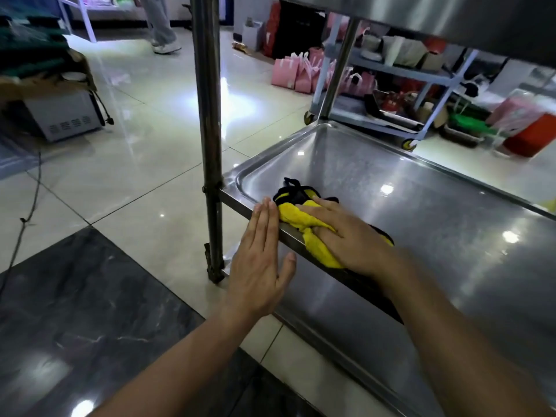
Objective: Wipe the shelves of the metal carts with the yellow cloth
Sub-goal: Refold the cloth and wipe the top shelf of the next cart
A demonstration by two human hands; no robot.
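Observation:
A yellow cloth (296,216) with black edging lies bunched on the near left corner of the metal cart's middle shelf (406,206), draped over its front rim. My right hand (349,236) presses flat on the cloth with straight fingers. My left hand (260,260) is flat too, its fingertips touching the shelf's front rim just left of the cloth. The cart's upper shelf (451,13) hangs overhead, and a lower shelf (346,326) shows below the rim.
The cart's dark corner post (209,130) stands just left of my hands. A second wheeled cart (391,85) loaded with boxes and pink bags stands behind. A person's legs (159,25) are at the far back. A grey appliance (63,115) and cable lie left.

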